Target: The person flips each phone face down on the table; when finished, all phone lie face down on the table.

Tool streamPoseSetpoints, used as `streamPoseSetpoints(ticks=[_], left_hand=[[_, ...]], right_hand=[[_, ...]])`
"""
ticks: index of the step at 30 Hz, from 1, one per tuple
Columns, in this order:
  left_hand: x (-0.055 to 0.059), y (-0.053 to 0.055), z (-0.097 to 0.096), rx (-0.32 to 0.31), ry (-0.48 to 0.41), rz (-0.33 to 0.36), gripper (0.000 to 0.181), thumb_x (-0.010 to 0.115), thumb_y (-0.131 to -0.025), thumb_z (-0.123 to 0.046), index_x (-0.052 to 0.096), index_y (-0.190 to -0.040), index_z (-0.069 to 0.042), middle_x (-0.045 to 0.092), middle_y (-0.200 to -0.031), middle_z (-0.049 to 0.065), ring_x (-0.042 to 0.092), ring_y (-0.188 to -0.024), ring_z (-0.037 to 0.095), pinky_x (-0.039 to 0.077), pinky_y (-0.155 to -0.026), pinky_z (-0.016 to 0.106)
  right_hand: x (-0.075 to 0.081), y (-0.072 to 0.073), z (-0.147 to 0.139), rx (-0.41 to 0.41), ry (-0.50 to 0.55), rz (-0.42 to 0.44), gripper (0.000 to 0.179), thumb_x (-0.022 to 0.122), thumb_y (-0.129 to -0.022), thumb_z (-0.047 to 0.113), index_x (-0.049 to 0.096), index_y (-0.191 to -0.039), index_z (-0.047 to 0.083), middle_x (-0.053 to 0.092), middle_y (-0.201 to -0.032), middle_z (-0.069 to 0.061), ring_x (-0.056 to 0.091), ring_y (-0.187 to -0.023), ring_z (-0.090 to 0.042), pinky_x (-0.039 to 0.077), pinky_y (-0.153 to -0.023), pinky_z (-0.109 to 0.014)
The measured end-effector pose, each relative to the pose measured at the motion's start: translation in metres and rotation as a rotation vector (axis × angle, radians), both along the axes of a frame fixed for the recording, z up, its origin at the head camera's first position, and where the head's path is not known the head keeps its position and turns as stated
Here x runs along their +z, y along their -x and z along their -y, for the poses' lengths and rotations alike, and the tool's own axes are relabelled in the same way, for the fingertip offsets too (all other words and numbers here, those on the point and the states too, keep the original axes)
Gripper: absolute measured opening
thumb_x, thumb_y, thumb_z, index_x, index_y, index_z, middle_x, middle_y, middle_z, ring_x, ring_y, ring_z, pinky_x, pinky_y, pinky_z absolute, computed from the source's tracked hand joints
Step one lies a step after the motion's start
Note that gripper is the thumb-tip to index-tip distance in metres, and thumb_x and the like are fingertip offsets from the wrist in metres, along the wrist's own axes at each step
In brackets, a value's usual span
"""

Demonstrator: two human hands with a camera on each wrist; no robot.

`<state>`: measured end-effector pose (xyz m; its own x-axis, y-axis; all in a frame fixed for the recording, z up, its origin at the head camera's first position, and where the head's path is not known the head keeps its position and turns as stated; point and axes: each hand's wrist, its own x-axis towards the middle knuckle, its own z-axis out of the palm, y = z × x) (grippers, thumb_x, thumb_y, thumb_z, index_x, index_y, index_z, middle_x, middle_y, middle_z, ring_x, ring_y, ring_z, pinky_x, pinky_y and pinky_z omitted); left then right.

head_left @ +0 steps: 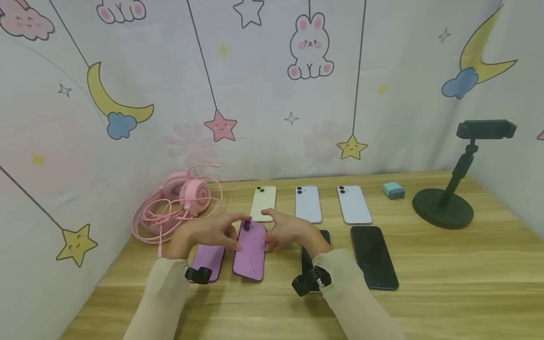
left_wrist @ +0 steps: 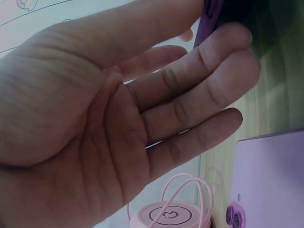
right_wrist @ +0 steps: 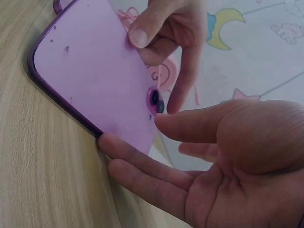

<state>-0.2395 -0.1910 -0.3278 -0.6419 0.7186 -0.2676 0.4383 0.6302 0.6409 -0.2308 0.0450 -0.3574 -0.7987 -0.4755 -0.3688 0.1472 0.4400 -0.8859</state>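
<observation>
tbl [head_left: 450, 269]: purple ph [head_left: 250, 257] (btwn 2 hands [head_left: 213, 231] [head_left: 286, 229])

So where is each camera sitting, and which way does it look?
Head: worn on the head, facing forward and down at the table; sleeves, left hand and right hand show.
Left wrist: on that wrist, looking past the palm toward the pink headphones; mostly that hand shows.
Right wrist: on that wrist, looking at the purple phone both hands touch; both hands show.
Head and right wrist both see that phone.

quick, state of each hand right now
Left hand: closed, pinching the edge of the purple phone between both hands.
Right hand: open, touching that phone's opposite edge.
</observation>
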Motion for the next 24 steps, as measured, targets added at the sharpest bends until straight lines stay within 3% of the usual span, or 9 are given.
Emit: streamPoseSetpoints(ticks=[15,24], left_hand=[[-0.009,0.003,-0.007,0.052,0.082,0.0,0.075,0.076,-0.09,-0.018,0.037,-0.152,-0.008,0.069,-0.077,-0.002,0.066,-0.073,0.016,0.048,-0.071,0.03],[-0.015,0.004,-0.011,0.027,0.031,0.07,0.075,0.074,-0.09,-0.008,0.032,-0.152,0.0,0.066,-0.069,0.006,0.063,-0.065,0.017,0.046,-0.068,0.026]], right_hand=[[-0.001,0.002,-0.004,0.003,-0.063,-0.022,0.072,0.06,-0.096,-0.001,0.025,-0.157,0.012,0.071,-0.083,-0.019,0.069,-0.078,-0.021,0.056,-0.078,-0.035],[0.002,0.003,-0.006,0.016,-0.089,-0.036,0.069,0.061,-0.095,-0.002,0.028,-0.156,0.009,0.069,-0.082,-0.018,0.067,-0.077,-0.019,0.056,-0.077,-0.033]])
